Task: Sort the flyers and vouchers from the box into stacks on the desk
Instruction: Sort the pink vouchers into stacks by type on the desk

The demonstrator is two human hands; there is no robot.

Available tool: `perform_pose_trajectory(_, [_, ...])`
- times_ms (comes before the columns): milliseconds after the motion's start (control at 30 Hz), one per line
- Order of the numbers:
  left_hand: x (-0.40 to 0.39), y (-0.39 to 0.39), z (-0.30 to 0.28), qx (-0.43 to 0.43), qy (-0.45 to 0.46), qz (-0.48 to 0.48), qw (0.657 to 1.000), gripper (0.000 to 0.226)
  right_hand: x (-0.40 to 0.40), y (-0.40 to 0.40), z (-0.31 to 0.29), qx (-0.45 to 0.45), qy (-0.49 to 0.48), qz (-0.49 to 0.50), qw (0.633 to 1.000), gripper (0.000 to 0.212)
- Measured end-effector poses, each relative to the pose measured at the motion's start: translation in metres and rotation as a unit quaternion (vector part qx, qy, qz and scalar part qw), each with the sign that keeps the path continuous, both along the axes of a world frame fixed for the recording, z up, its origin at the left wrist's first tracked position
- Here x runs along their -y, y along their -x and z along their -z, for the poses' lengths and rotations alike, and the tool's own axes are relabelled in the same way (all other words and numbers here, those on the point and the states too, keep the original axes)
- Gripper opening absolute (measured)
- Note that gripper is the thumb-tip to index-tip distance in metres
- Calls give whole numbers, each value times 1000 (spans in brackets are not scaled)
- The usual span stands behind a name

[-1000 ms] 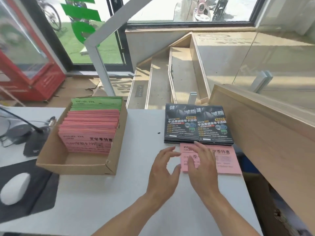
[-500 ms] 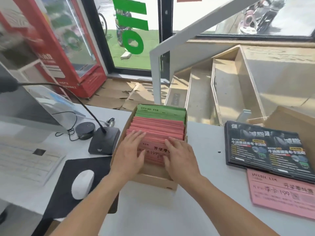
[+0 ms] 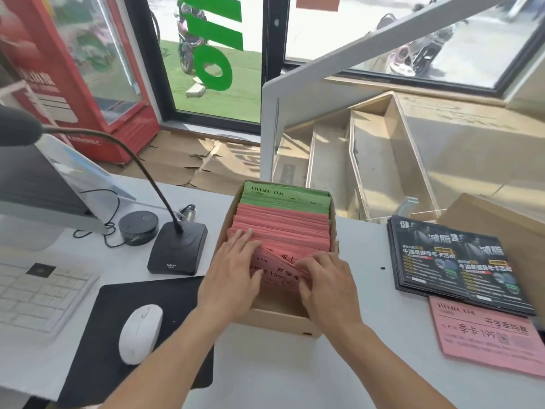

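Both hands were in the box (image 3: 283, 315): left hand (image 3: 233, 278) flat on pink vouchers (image 3: 280, 234), right hand (image 3: 327, 286) pinching the front ones. Picking step; next, likely lift them clear toward the pink stack (image 3: 486, 338).

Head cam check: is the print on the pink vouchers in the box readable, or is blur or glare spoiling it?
Head view: the front pink voucher is partly legible between both hands, slightly soft; no glare there. Daylight is even on the desk; wide-angle bending shows at the frame edges.

We see our white desk (image 3: 295, 376), cardboard box (image 3: 280, 318), black flyers (image 3: 451, 261), pink vouchers (image 3: 486, 340), mouse pad (image 3: 97, 343), keyboard (image 3: 35, 293), microphone base (image 3: 177, 249).
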State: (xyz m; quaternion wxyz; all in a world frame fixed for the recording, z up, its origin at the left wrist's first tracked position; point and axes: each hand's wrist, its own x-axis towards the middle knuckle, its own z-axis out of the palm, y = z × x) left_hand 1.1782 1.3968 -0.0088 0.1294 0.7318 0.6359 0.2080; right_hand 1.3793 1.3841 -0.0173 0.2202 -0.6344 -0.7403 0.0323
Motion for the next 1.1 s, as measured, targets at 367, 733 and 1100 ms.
perform_pose_trajectory(367, [1, 0, 1, 18, -28, -15, 999, 46, 2, 0, 0, -12, 22, -9, 1000, 51])
perform_pose_trajectory(733, [0, 0, 1, -28, 1, 12, 1000, 67, 2, 0, 1, 76, -16, -16, 997, 45])
perform_pose_trajectory(1100, [0, -1, 1, -6, -12, -6, 1000, 61, 2, 0, -12, 36, 85, -36, 995, 33])
